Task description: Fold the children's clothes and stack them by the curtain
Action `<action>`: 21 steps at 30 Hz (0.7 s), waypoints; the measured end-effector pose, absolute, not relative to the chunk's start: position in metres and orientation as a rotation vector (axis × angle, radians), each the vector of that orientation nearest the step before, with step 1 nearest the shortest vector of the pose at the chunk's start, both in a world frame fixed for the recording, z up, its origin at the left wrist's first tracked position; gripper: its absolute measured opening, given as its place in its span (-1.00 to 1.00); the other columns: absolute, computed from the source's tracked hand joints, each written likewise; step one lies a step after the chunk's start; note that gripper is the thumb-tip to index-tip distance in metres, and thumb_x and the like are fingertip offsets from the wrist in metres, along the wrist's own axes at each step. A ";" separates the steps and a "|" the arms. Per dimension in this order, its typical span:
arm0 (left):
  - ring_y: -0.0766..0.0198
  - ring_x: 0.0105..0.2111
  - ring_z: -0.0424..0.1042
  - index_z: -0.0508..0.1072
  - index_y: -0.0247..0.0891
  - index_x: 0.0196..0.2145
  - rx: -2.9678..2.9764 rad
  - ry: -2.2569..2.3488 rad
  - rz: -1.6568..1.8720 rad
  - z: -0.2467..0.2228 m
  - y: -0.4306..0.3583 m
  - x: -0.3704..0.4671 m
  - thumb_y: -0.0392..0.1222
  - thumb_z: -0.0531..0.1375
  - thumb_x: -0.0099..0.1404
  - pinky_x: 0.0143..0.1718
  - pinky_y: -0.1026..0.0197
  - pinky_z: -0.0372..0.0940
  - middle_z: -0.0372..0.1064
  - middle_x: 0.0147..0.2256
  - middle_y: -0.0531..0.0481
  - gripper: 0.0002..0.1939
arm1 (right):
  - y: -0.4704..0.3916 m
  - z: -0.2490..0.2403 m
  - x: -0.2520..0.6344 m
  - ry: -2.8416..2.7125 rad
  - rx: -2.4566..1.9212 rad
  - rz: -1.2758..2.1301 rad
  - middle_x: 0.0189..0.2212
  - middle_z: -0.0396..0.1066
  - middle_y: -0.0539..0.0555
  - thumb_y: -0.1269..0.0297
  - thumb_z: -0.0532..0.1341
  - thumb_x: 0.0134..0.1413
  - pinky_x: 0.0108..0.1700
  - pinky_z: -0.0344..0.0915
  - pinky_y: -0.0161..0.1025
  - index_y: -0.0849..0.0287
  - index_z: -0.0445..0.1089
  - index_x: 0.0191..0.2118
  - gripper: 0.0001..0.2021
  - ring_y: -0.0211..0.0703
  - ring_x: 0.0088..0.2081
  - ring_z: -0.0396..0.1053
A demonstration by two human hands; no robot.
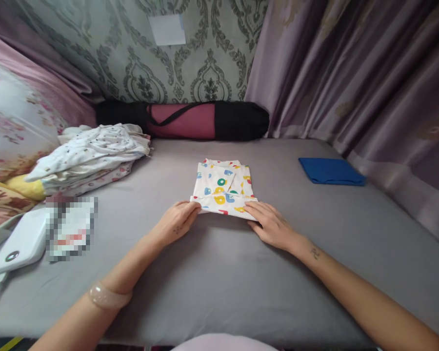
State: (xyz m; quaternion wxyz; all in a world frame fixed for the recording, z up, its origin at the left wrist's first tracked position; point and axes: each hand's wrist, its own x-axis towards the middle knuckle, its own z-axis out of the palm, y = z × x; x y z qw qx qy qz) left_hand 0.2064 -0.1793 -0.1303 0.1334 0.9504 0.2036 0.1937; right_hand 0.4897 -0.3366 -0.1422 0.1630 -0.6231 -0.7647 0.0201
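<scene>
A white garment (223, 183) with colourful printed figures lies on the grey bed sheet, folded into a small block, its near part turned up as a band. At the band's left corner, my left hand (178, 222) pinches the cloth between thumb and fingers. My right hand (270, 225) grips the right corner, fingers on top and thumb at the near edge. The near edge looks slightly raised off the sheet. A pale bangle (109, 296) circles my left forearm.
A folded blue cloth (331, 171) lies at the right. Along the wall rests a long black and maroon bag (183, 121). Crumpled clothes (95, 153) are piled at the left, near a white power bank (24, 241) with cables and a blurred-out packet (72, 229).
</scene>
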 end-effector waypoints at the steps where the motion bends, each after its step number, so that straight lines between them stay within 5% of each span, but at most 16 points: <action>1: 0.19 -0.18 0.50 0.39 -0.19 -0.09 2.753 0.589 0.551 -0.131 -0.178 0.206 -0.10 -0.08 0.46 0.01 0.07 0.34 0.51 -0.21 -0.08 -0.71 | -0.335 -0.144 0.492 -2.194 -1.765 0.027 0.22 0.24 0.17 0.46 0.06 0.13 0.26 0.13 0.09 0.11 0.20 0.26 -0.45 0.00 0.24 0.17; 5: 0.13 0.05 0.40 0.35 -0.15 0.06 2.821 0.455 0.446 -0.139 -0.171 0.200 -0.01 0.08 0.38 0.22 -0.08 0.13 0.44 0.02 -0.12 -0.65 | -0.333 -0.149 0.499 -2.229 -1.717 0.017 0.22 0.24 0.16 0.59 -0.01 0.03 0.26 0.15 0.04 0.16 0.20 0.27 -0.36 -0.07 0.25 0.15; 8: 0.15 0.18 0.28 0.29 -0.11 0.16 2.860 0.417 0.380 -0.145 -0.165 0.193 -0.21 0.02 0.38 0.27 -0.10 0.05 0.32 0.15 -0.11 -0.60 | -0.333 -0.149 0.500 -2.233 -1.719 0.019 0.22 0.23 0.18 0.59 -0.03 0.03 0.27 0.16 0.02 0.22 0.22 0.25 -0.37 -0.08 0.26 0.14; 13: 0.18 0.22 0.21 0.21 -0.13 0.23 2.902 0.366 0.350 -0.140 -0.164 0.183 -0.44 -0.06 0.26 0.28 -0.10 0.03 0.25 0.20 -0.07 -0.39 | -0.341 -0.139 0.498 -2.234 -1.727 0.017 0.24 0.19 0.16 0.60 -0.02 0.03 0.28 0.13 0.04 0.20 0.19 0.27 -0.36 -0.09 0.27 0.11; 18: 0.18 0.24 0.18 0.12 -0.08 0.28 2.893 0.275 0.356 -0.121 -0.188 0.169 -0.44 -0.04 0.23 0.32 -0.12 -0.04 0.22 0.22 -0.02 -0.32 | -0.368 -0.121 0.492 -2.285 -1.675 0.105 0.26 0.17 0.12 0.60 -0.02 0.03 0.30 0.11 0.03 0.15 0.19 0.27 -0.35 -0.10 0.28 0.11; 21: 0.18 0.18 0.27 0.17 -0.06 0.26 2.801 0.231 0.371 -0.109 -0.208 0.160 -0.41 -0.03 0.26 0.27 -0.07 0.10 0.30 0.17 -0.01 -0.37 | -0.389 -0.109 0.486 -2.312 -1.614 0.208 0.26 0.18 0.07 0.60 -0.02 0.03 0.29 0.12 -0.01 0.10 0.24 0.25 -0.36 -0.12 0.28 0.11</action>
